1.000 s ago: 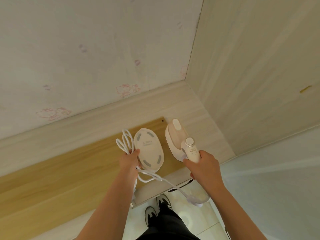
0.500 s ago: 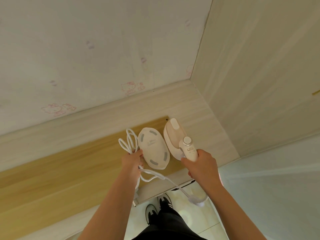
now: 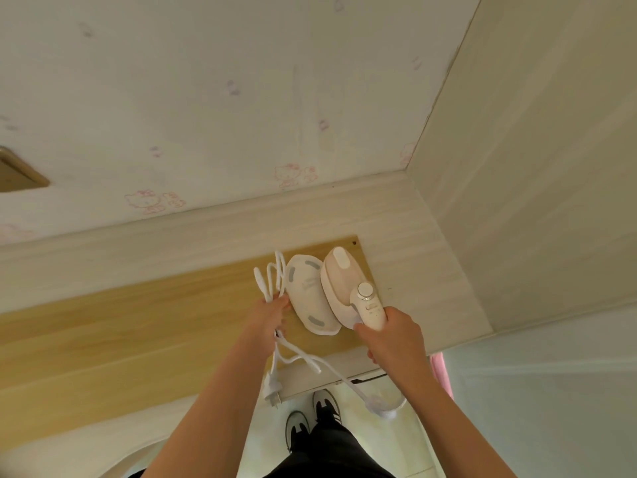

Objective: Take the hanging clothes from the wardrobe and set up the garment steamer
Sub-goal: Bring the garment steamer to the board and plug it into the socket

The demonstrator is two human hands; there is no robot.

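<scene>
Steamer (image 3: pixel 339 281) closing onto pad (image 3: pixel 306 294); I'm seeing right grip (image 3: pixel 391 336) clasping its handle, left grip (image 3: pixel 267 317) clutching coiled cord (image 3: pixel 272 277).

Print on the garment steamer (image 3: pixel 346 288) is illegible.

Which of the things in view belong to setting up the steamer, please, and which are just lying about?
For the job: steamer, gripped by the right hand; cord, bunched in the left hand; plug, dangling; oval pad, probably.
Just there: wooden board; pink cloth; cartoon print.
</scene>
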